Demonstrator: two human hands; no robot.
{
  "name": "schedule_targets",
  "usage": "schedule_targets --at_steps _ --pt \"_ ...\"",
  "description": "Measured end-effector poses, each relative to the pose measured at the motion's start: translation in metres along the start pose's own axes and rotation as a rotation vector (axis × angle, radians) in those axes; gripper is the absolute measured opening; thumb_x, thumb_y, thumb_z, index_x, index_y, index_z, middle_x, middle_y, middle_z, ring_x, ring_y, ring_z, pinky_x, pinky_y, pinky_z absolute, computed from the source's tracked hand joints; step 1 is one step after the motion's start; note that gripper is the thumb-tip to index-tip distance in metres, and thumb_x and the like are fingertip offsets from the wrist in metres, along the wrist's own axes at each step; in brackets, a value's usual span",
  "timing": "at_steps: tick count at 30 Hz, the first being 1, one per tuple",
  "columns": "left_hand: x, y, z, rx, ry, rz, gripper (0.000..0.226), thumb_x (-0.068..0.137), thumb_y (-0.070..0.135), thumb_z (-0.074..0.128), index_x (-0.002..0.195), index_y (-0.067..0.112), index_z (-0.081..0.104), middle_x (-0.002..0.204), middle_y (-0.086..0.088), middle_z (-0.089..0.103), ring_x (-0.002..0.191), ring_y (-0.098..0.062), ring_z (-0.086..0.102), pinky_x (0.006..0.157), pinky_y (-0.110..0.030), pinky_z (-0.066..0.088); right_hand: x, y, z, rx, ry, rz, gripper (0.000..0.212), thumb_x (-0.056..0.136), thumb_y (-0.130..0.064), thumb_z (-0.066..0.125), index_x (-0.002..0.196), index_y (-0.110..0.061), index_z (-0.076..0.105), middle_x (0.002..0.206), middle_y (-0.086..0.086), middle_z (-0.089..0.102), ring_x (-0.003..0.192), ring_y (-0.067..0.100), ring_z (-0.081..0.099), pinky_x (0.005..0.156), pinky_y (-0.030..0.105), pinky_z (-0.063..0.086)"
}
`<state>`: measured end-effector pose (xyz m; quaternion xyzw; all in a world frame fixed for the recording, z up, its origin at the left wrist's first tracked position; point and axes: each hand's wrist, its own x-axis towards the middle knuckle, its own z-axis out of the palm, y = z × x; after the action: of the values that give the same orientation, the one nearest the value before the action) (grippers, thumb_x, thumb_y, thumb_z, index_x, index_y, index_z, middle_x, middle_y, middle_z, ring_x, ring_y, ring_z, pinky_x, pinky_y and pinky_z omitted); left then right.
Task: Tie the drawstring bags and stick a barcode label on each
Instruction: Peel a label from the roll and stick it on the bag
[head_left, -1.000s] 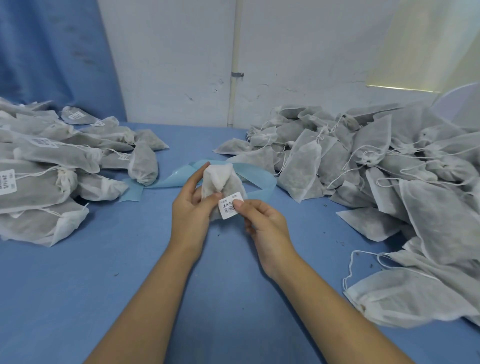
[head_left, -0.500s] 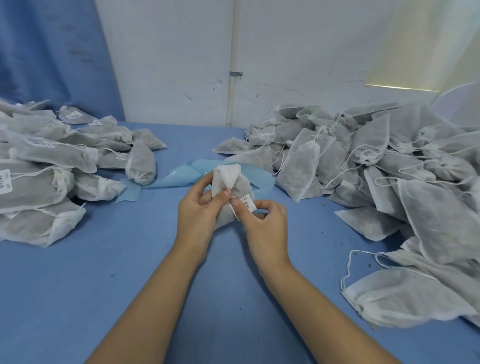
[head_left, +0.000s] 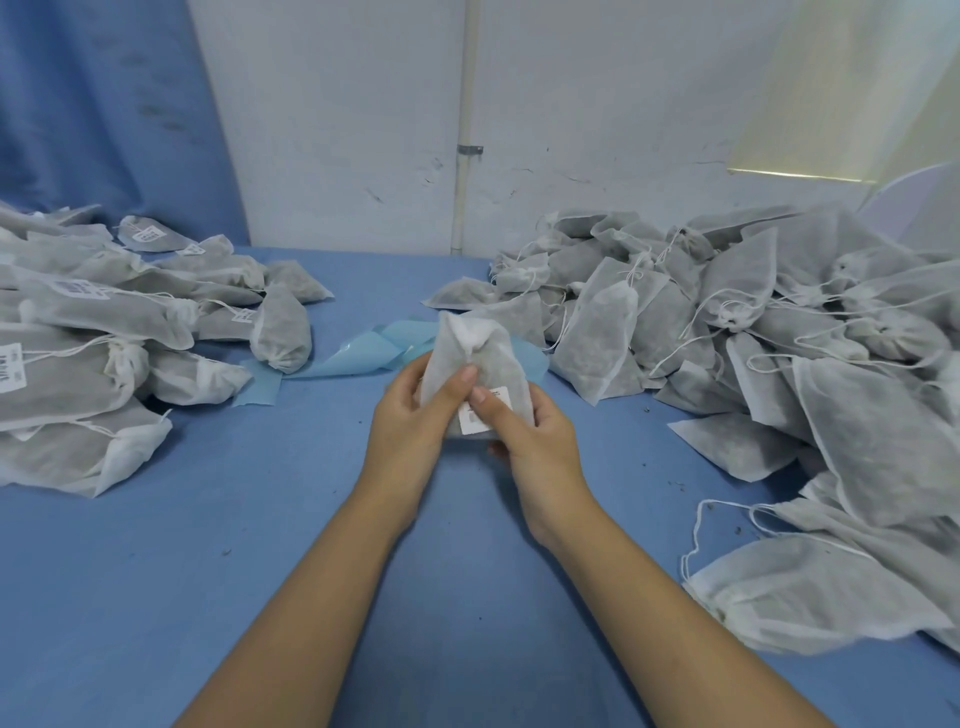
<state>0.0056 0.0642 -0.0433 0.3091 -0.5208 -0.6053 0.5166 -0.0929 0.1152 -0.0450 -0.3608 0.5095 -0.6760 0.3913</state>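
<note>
Here left grip (head_left: 410, 418) and right grip (head_left: 537, 441) clamped round bag (head_left: 483, 348), right thumb on label (head_left: 472, 422).

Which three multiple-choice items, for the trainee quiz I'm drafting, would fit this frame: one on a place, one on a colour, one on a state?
1. Where is the pile of labelled bags? A. person's left B. person's right C. floor
2. What colour is the crumpled backing paper? A. red B. light blue C. yellow
3. Where is the barcode label? A. on the backing paper B. loose on the table C. on the held drawstring bag
Key: 1 A, white labels show only on the left pile; 2 B, pale blue; 3 C, the thumb of the right hand presses it onto the bag, which the left hand also holds.
</note>
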Motion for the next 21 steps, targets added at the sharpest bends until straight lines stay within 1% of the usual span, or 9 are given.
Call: schedule_targets --at_steps 2,4,6,8,10,15,17,19,21 --pt "-0.003 0.000 0.003 0.100 -0.034 0.016 0.034 0.071 0.045 0.074 0.094 0.020 0.066 0.080 0.002 0.072 0.066 -0.015 0.067 0.051 -0.028 0.052 0.001 -0.002 0.000 0.064 0.034 -0.006 0.017 0.084 -0.022 0.071 0.095 -0.012 0.064 0.084 0.007 0.067 0.074 0.023 0.060 0.064 0.031 0.047" --pt "-0.007 -0.002 0.006 0.145 -0.096 0.004 0.041 0.073 0.049 0.075 0.086 0.012 0.064 0.063 -0.004 0.066 0.049 -0.017 0.056 0.040 -0.026 0.043 0.001 -0.002 0.001 0.109 0.036 -0.004 0.025 0.086 -0.024 0.070 0.096 -0.005 0.058 0.075 0.016 0.058 0.064 0.029 0.051 0.061 0.041 0.044" --pt "-0.007 -0.005 0.008 0.111 -0.100 0.000 0.037 0.083 0.043 0.066 0.079 0.007 0.061 0.055 -0.007 0.061 0.042 -0.016 0.050 0.038 -0.023 0.038 0.001 -0.002 0.002 0.173 0.001 0.015 0.029 0.086 -0.029 0.068 0.097 -0.004 0.057 0.062 0.014 0.051 0.050 0.026 0.046 0.051 0.038 0.043" --pt "-0.005 -0.006 0.007 0.034 -0.087 -0.012 0.031 0.088 0.035 0.061 0.078 0.006 0.060 0.052 -0.006 0.058 0.040 -0.014 0.048 0.038 -0.020 0.037 0.000 -0.005 0.003 0.289 -0.048 0.048 0.036 0.087 -0.032 0.063 0.102 0.000 0.059 0.059 0.012 0.050 0.047 0.023 0.045 0.046 0.033 0.044" --pt "-0.004 -0.006 0.005 -0.057 -0.103 -0.049 0.029 0.086 0.035 0.061 0.082 0.006 0.061 0.050 -0.004 0.056 0.042 -0.012 0.048 0.039 -0.018 0.036 0.000 -0.007 0.003 0.359 -0.070 0.060 0.038 0.089 -0.028 0.061 0.106 0.006 0.059 0.063 0.013 0.054 0.049 0.021 0.047 0.045 0.032 0.046" --pt "-0.003 -0.004 0.007 -0.184 -0.122 -0.102 0.027 0.082 0.036 0.062 0.085 0.009 0.060 0.051 -0.004 0.056 0.044 -0.011 0.050 0.039 -0.017 0.036 0.002 -0.006 0.001 0.371 -0.053 0.052 0.028 0.090 -0.020 0.062 0.100 0.006 0.061 0.064 0.015 0.056 0.048 0.023 0.049 0.046 0.034 0.047" --pt "-0.004 -0.002 0.005 -0.118 -0.129 -0.072 0.027 0.085 0.036 0.061 0.083 0.008 0.061 0.052 -0.006 0.056 0.043 -0.013 0.048 0.038 -0.019 0.035 0.004 -0.005 0.001 0.357 -0.039 0.054 0.033 0.088 -0.027 0.064 0.098 0.005 0.062 0.065 0.013 0.059 0.050 0.020 0.051 0.049 0.033 0.046" --pt "-0.006 0.002 0.002 0.040 -0.117 -0.020 0.023 0.093 0.026 0.056 0.075 0.012 0.061 0.047 -0.001 0.050 0.039 -0.010 0.041 0.037 -0.017 0.030 0.006 -0.003 -0.001 0.320 0.005 0.081 0.037 0.080 -0.040 0.065 0.091 -0.005 0.067 0.071 0.006 0.064 0.057 0.014 0.055 0.055 0.025 0.044" --pt "-0.004 0.011 -0.001 0.021 -0.024 0.016 0.024 0.093 0.015 0.054 0.069 0.015 0.055 0.044 0.007 0.041 0.037 -0.006 0.032 0.037 -0.015 0.023 0.008 -0.003 -0.003 0.313 0.063 0.125 0.039 0.074 -0.050 0.064 0.088 -0.013 0.068 0.073 -0.002 0.065 0.058 0.008 0.054 0.055 0.019 0.042"
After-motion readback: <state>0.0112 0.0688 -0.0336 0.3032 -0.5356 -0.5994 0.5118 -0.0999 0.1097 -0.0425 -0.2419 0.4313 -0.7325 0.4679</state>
